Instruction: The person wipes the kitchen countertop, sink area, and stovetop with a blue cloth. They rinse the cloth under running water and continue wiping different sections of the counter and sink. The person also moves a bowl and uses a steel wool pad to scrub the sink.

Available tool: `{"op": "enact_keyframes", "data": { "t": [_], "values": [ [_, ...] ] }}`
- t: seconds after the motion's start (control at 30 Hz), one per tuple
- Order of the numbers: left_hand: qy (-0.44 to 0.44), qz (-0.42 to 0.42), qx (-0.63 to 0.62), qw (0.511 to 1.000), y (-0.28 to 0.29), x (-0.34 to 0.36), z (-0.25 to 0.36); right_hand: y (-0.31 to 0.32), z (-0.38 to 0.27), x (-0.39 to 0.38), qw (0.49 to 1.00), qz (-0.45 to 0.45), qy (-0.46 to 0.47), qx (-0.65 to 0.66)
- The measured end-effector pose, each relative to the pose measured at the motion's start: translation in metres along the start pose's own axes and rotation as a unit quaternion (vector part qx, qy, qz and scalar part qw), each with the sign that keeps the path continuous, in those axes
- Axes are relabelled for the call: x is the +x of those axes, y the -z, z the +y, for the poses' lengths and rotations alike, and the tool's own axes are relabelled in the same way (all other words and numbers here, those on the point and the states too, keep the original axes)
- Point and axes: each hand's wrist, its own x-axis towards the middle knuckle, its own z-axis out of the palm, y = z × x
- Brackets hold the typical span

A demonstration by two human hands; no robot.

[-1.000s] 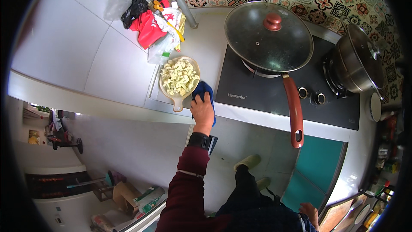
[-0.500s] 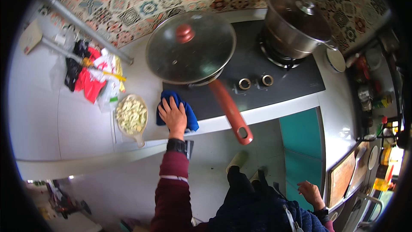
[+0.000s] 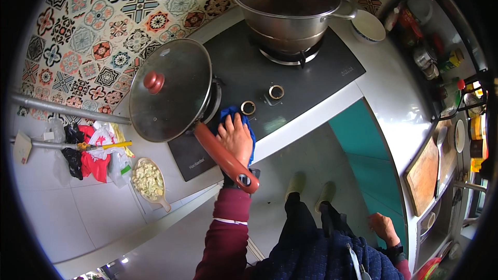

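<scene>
My left hand [image 3: 236, 137] presses a bunched blue cloth [image 3: 252, 137] onto the front of the black cooktop [image 3: 311, 80], just left of the knobs [image 3: 248, 107]. Its fingers bend over the cloth, covering most of it. The red handle [image 3: 220, 153] of a lidded frying pan [image 3: 174, 91] passes above that hand's wrist and hides part of it. The pan sits on the left burner under a glass lid with a red knob [image 3: 153, 82]. Low at my right side, my right hand [image 3: 383, 227] hangs empty, fingers loosely bent.
A lidded steel pot [image 3: 290, 23] stands on the right burner, with a bowl [image 3: 368, 26] beside it. On the left counter are a dish of pale chopped food [image 3: 149, 180] and several plastic bags [image 3: 96, 163]. Cutting boards [image 3: 423, 179] lean at the right.
My left hand has slid the blue cloth rightward along the cooktop, from its left front corner to beside the knobs, under the pan handle. The whole view has turned. My right hand still hangs empty.
</scene>
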Motion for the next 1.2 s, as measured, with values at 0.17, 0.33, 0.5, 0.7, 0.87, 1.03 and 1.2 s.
{"op": "enact_keyframes", "data": {
  "t": [0.17,0.33,0.5,0.7,0.87,1.03,1.2],
  "values": [
    [-0.008,0.012,0.031,0.999,-0.024,-0.034,0.066,-0.006,0.009,-0.005,0.996,-0.009,-0.069,0.053],
    [-0.078,0.054,-0.015,0.995,-0.045,-0.011,0.13,-0.012,0.007,0.001,0.999,0.011,-0.019,0.042],
    [-0.062,0.004,-0.053,0.997,-0.045,0.024,0.204,-0.006,0.012,0.002,0.996,0.011,-0.018,0.082],
    [0.055,0.07,-0.076,0.993,-0.06,0.068,0.207,0.033,0.037,0.008,0.995,0.026,-0.026,0.09],
    [0.145,-0.121,-0.002,0.982,-0.043,0.123,0.219,0.077,0.062,0.016,0.995,0.04,-0.022,0.094],
    [0.068,-0.127,0.025,0.989,-0.028,0.065,0.241,0.106,0.067,0.021,0.995,0.022,0.027,0.092],
    [0.017,-0.114,0.007,0.993,-0.03,0.029,0.239,0.135,0.06,0.056,0.992,0.04,0.111,0.041]
  ]
}}
